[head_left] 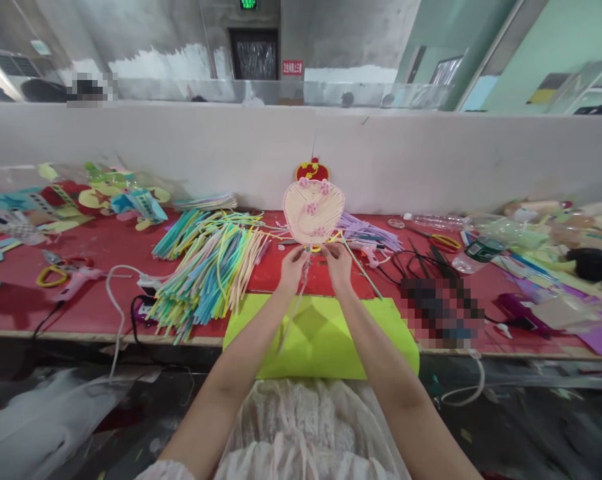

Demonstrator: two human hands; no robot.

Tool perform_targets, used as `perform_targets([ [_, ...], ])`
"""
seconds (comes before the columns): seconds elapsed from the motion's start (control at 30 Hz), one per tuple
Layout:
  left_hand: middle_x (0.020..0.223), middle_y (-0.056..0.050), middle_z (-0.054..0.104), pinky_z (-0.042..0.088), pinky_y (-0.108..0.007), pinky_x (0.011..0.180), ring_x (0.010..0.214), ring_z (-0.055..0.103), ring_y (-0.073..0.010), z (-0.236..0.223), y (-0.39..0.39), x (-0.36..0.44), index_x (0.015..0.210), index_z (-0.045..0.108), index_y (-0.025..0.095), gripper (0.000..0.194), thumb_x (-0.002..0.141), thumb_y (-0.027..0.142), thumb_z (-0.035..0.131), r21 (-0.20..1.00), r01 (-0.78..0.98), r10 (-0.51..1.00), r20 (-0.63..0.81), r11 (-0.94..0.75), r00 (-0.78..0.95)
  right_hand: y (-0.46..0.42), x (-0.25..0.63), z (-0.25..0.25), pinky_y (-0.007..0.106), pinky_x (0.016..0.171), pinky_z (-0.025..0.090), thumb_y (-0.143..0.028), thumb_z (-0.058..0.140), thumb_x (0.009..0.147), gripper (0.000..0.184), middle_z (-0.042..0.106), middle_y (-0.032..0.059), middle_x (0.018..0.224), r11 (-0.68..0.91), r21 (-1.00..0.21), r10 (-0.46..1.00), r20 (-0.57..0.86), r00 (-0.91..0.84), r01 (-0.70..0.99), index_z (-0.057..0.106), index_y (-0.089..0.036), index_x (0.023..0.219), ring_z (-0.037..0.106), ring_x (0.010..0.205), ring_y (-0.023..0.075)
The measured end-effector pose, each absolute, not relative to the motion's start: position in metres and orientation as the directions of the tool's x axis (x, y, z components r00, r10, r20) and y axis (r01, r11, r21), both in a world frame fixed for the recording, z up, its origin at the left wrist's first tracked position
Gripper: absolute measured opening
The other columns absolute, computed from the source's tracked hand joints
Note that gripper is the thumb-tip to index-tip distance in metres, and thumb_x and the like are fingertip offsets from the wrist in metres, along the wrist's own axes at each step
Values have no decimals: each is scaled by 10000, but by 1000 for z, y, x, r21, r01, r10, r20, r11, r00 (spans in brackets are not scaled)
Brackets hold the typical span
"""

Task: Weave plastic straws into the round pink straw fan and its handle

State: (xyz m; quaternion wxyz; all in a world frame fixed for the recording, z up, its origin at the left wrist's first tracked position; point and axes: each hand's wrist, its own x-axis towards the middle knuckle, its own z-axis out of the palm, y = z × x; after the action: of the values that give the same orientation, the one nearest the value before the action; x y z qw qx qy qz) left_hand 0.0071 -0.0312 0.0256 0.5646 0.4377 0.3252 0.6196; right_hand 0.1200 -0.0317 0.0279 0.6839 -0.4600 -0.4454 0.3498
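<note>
A cream round fan [305, 220] with a fuzzy pink rim and small pink flowers stands upright in front of me. My left hand [293, 267] is closed at its lower edge, on the left of the base. On the right of the base, my right hand [339, 264] pinches the same edge. Beneath the fan, between my hands, a thin pale tassel [291, 319] hangs down. Behind it, a red fuzzy piece [312, 171] with yellow trim stands against the white divider. The fan's handle is hard to make out.
Left lies a big bundle of pastel pipe cleaners [205, 267]; purple ones [365, 232] lie right. A pink glue gun [78, 283] and pliers [55, 259] are far left. Yellow-handled scissors [445, 243] and a plastic bottle [475, 253] sit right. A lime-green sheet [325, 347] covers the table's front edge.
</note>
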Motion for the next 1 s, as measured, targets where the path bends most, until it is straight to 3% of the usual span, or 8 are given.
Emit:
perform_targets([
  [0.1,523,45,485,288,-154,376,407,385,-22,33,-33,11,912,604,133,344,641,340,643,889,-418,979,206,-185,6,-29,119,38,295,591,517,-417,591,659,293,649,40,829,383,-922,866,340,366,-50,588,-189,843,611,732,171],
  [0.27,526,44,496,281,-154,371,396,373,-19,39,-36,7,956,602,125,385,639,338,648,893,-410,978,208,-183,16,-37,121,48,327,784,484,-397,557,704,257,649,30,904,430,-902,880,413,233,-25,637,-198,846,591,861,175],
  [0.4,486,52,474,267,-158,358,373,354,-22,42,-35,4,982,596,124,418,637,353,648,900,-407,982,185,-152,41,-43,121,52,332,796,486,-432,564,700,315,645,27,965,379,-912,924,364,117,-156,640,-206,905,592,895,187],
  [0.53,508,39,502,263,-154,363,394,372,-26,44,-34,6,968,603,121,413,626,345,656,900,-411,984,175,-148,29,-40,118,51,340,801,486,-454,573,689,306,655,18,900,380,-919,924,372,94,-102,652,-204,848,603,843,188],
  [0.7,538,34,513,299,-155,397,437,413,-34,42,-35,12,936,610,132,381,615,330,666,875,-462,984,176,-146,22,-36,115,53,345,774,488,-466,548,701,279,648,19,822,425,-905,894,419,161,-9,623,-211,785,598,793,183],
  [0.87,541,42,508,296,-156,407,430,398,-25,44,-37,16,946,603,137,390,605,312,678,845,-516,987,158,-138,-6,-39,106,57,308,704,484,-420,648,612,442,633,35,802,459,-888,800,406,442,-15,515,-194,968,591,731,162],
  [1.0,578,32,528,312,-157,423,459,419,-30,43,-36,18,950,601,136,405,593,305,687,831,-540,989,149,-137,-21,-42,99,59,284,710,464,-434,625,628,324,614,36,772,457,-885,731,432,529,91,544,-183,816,564,709,142],
])
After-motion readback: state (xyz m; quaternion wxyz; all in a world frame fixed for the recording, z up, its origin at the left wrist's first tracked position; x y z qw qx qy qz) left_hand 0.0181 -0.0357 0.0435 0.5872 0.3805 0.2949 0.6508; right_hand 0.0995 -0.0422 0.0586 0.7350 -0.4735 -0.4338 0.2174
